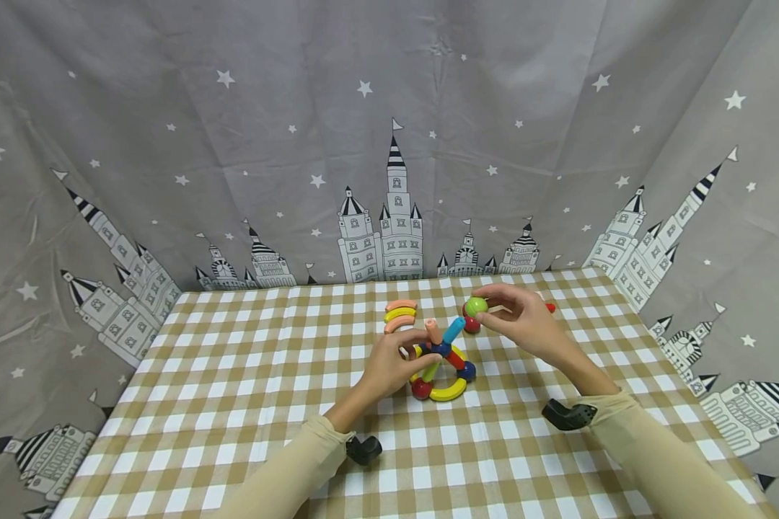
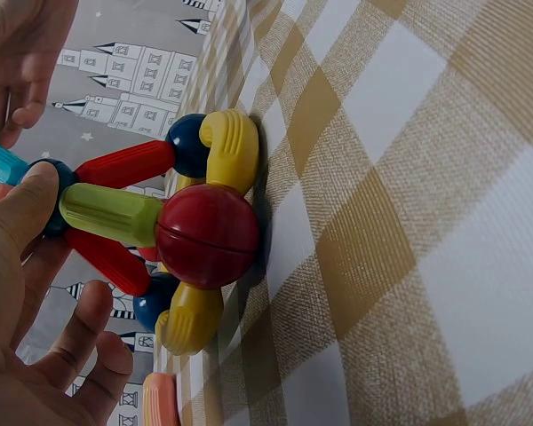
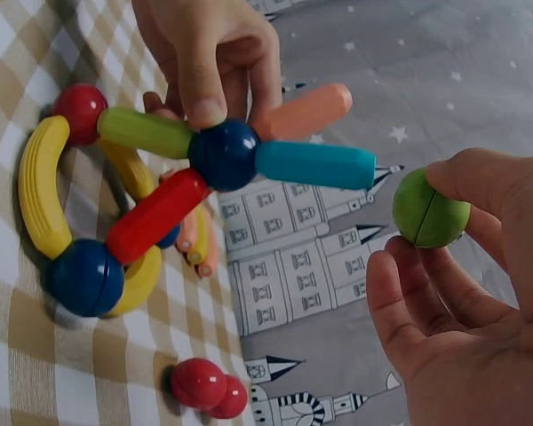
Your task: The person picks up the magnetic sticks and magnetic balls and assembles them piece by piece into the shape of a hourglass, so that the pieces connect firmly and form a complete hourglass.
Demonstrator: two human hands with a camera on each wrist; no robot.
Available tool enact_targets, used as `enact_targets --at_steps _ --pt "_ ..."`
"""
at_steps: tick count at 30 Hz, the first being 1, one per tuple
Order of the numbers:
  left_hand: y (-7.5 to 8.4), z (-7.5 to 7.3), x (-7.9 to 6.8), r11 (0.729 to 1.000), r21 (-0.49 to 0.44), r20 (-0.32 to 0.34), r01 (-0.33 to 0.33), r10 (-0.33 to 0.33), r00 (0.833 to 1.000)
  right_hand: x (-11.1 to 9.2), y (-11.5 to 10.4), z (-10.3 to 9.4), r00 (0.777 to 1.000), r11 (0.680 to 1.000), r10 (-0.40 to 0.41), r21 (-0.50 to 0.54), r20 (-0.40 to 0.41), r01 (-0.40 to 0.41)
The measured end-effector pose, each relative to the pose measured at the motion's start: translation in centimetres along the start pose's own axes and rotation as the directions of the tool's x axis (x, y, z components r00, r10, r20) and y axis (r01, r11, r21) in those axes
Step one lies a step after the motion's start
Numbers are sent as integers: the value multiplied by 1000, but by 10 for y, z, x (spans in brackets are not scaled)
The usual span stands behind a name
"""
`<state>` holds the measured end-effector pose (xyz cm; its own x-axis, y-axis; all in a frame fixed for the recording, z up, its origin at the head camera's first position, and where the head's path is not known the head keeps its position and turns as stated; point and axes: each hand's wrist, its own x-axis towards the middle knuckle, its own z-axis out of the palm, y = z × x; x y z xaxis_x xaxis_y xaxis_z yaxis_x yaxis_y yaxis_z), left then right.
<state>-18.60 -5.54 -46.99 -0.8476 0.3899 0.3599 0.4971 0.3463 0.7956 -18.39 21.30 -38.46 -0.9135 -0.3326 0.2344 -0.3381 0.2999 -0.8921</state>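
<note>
My left hand (image 1: 391, 364) pinches the blue ball (image 3: 224, 154) at the top of a toy frame built from magnetic rods and balls. Out of that ball rise a light blue rod (image 3: 315, 165) and a peach rod (image 3: 306, 110). Slanting down from it are a green rod (image 2: 111, 214) and red rods (image 3: 160, 216). They meet a ring of curved yellow rods (image 3: 43, 188), a dark red ball (image 2: 208, 236) and blue balls (image 3: 87, 277). My right hand (image 1: 524, 321) holds a green ball (image 3: 430, 209) between thumb and fingers, apart from the light blue rod's end.
Curved peach and yellow rods (image 1: 400, 314) lie behind the frame on the checked tablecloth (image 1: 266, 404). Red balls (image 3: 198, 383) sit under my right hand in the head view. A red piece (image 1: 550, 307) shows beyond that hand. A grey castle-print curtain (image 1: 266, 144) hangs behind.
</note>
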Motion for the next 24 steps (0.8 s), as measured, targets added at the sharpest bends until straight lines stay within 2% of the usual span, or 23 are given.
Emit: enact_targets --at_steps 4,12,24 --pt "0 0 0 1000 7 -3 -9 9 1000 1 -3 5 1000 1000 -8 16 17 8" --pt "0 -1 0 1000 12 -4 -13 13 1000 2 -1 11 997 998 -62 -17 39 63" --pt "1 -1 0 1000 -16 10 -9 9 1000 1 -6 16 998 998 -57 19 39 57"
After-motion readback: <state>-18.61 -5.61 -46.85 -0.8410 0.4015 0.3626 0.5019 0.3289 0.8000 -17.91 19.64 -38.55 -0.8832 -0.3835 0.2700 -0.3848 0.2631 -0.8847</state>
